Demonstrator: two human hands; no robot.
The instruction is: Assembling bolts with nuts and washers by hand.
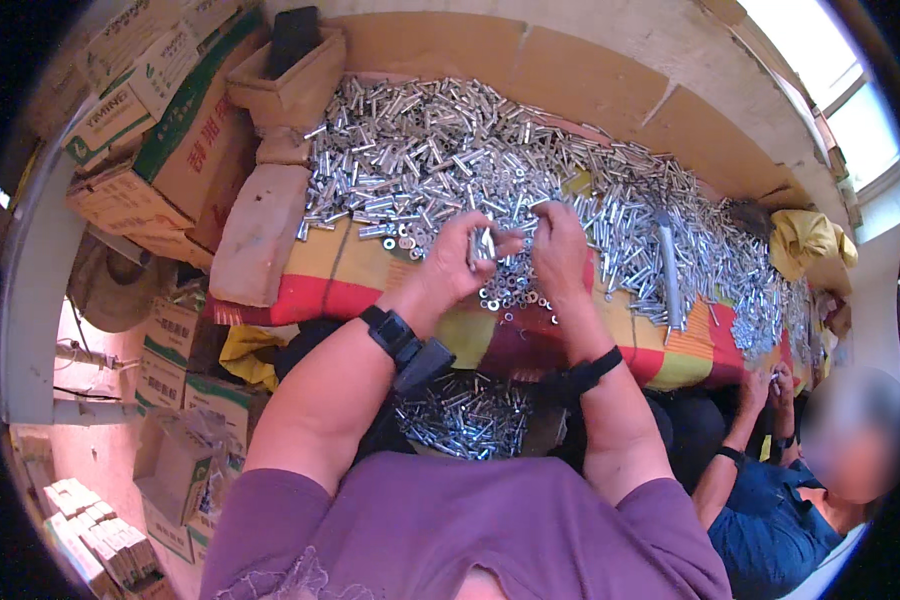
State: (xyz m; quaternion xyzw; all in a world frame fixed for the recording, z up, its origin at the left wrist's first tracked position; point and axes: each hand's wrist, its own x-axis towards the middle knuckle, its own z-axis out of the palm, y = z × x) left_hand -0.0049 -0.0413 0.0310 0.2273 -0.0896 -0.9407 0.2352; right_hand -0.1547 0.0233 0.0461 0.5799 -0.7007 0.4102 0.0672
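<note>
My left hand [454,262] is closed around a few shiny metal sleeves [484,246], held in its curled fingers over the near edge of the heap. Just to its right, my right hand [564,252] has its fingers bent and drawn together, pointing toward the left hand. Whatever the right fingertips hold is too small or hidden to make out. Below and between the hands lie loose washers [508,290] on a checked cloth [460,338]. A broad heap of metal sleeves and bolts [420,150] spreads behind both hands.
At the right, a co-worker's hands [765,385] work at the same cloth-covered table. A grey bar [668,270] lies on the heap there. A container of bolts [465,415] sits below the table edge. Cardboard boxes [160,170] and a brick-like block [260,235] stand at left.
</note>
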